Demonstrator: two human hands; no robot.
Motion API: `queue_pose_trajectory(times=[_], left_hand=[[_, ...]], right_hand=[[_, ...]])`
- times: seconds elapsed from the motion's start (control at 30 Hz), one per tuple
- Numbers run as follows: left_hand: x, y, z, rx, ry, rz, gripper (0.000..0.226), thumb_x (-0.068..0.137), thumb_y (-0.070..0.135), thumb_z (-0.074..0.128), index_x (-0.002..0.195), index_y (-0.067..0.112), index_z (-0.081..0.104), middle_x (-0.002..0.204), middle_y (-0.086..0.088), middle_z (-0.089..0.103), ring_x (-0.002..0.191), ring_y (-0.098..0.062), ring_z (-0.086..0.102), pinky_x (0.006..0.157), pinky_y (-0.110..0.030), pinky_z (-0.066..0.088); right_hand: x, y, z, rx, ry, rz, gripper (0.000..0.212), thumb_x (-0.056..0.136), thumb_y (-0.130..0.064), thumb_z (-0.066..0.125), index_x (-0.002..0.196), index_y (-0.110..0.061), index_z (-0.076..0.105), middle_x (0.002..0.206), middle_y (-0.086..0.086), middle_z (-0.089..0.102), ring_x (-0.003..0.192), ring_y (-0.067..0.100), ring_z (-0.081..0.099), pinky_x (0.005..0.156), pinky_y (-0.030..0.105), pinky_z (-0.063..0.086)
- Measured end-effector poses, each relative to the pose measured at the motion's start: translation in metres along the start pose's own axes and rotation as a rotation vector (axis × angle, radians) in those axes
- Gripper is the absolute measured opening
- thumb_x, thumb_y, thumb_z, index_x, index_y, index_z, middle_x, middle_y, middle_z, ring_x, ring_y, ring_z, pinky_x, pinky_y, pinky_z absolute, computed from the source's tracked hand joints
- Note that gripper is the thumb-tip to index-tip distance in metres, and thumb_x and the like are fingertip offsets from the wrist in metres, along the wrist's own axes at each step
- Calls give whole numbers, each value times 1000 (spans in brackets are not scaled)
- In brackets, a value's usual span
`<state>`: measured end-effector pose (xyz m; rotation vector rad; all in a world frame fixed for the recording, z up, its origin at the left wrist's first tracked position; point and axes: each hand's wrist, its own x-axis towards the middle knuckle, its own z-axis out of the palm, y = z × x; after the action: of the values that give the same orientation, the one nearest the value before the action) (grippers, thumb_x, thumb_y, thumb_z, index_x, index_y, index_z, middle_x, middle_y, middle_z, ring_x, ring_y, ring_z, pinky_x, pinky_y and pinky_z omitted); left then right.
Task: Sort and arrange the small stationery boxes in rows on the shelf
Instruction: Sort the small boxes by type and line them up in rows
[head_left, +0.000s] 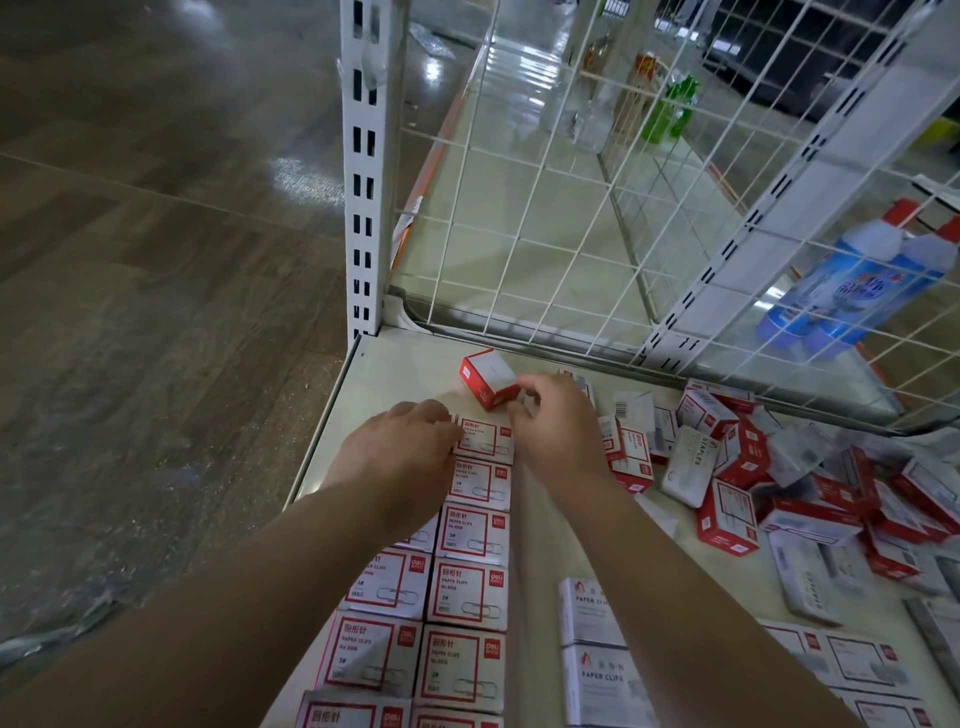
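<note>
Two rows of red-and-white paper-clip boxes (470, 540) lie flat on the shelf (374, 374), running from the near edge toward the back; the farthest box of the right row (485, 439) lies between the two hands. The left hand (402, 447) rests against that box's left edge, fingers bent over it; whether they pinch it or merely steady it cannot be told. The right hand (553, 415) has its fingertips curled at the near corner of a loose red box (488, 378), which lies skewed just beyond the row's end; the grip appears light and partly blurred. Risk: a corner-only hold may let this box pivot or drop, landing crooked and nudging the neighbouring boxes out of line. The forearms cross directly over both rows, so a lowered wrist could drag finished boxes askew. To the right, an unsorted heap of staple and clip boxes (779, 467) lies near the right forearm and could be swept into the gap beside the rows.
</note>
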<state>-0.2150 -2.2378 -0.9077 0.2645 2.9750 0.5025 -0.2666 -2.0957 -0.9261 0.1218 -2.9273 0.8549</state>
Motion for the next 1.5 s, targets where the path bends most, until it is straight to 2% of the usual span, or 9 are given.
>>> queue_pose_trajectory(times=[0.07,0.2,0.37,0.73,0.83,0.93,1.1,1.2,1.5], left_hand=[[2,-1,-1,16,-20,3,39,97,31,40,136,30,44,138,8,41,125,-14,39,96,-28,39],[6,1,-3,29,-64,-13,40,96,31,42,136,28,45,133,6,46,120,-14,43,89,-26,42],[10,0,-3,22,-102,-39,42,94,27,48,136,29,45,130,6,48,117,-14,46,84,-25,44],[9,5,6,91,-106,-43,42,92,25,50,134,25,48,130,2,49,112,-17,52,84,-28,49],[6,5,7,43,-79,-45,38,94,26,47,132,24,50,131,4,50,111,-16,53,82,-26,49],[-2,5,2,-40,-8,-60,37,95,27,43,132,27,49,137,7,45,117,-14,50,83,-26,47],[-22,6,-4,-85,74,-15,35,97,25,41,131,27,50,135,7,47,117,-12,48,89,-24,48],[-34,6,-6,-209,91,-86,33,97,24,42,129,27,50,132,7,49,113,-12,51,87,-24,49],[-51,7,-11,-263,174,-71,55,92,23,53,141,37,29,140,8,40,122,-11,45,92,-25,46]], right_hand=[[4,0,1,-16,-18,20,27,93,-19,52,117,-11,58,112,3,55,104,17,52,79,22,37],[11,-4,9,-13,-37,55,29,90,-26,56,115,-10,58,109,6,54,99,21,55,82,31,48],[18,-7,12,-68,-53,144,37,89,-32,57,118,-9,54,115,8,47,103,23,50,81,29,41],[25,-9,11,-5,-81,217,32,83,-32,64,99,-4,64,99,14,61,89,28,59,69,31,43],[19,-13,1,139,-57,241,22,83,-26,65,88,-5,64,82,5,62,75,19,59,60,27,43],[11,-16,-11,192,-28,217,11,85,-24,63,80,-16,57,66,-10,51,59,1,45,49,16,31],[-4,-17,-25,162,-9,141,16,81,-24,63,84,-8,64,78,3,60,65,12,51,54,23,37],[-19,-16,-34,176,-23,132,20,80,-24,64,94,-9,66,86,3,62,77,18,57,66,30,48],[-62,-15,-59,250,-126,93,30,81,-17,64,110,-11,66,89,-7,62,84,4,58,73,18,46]])
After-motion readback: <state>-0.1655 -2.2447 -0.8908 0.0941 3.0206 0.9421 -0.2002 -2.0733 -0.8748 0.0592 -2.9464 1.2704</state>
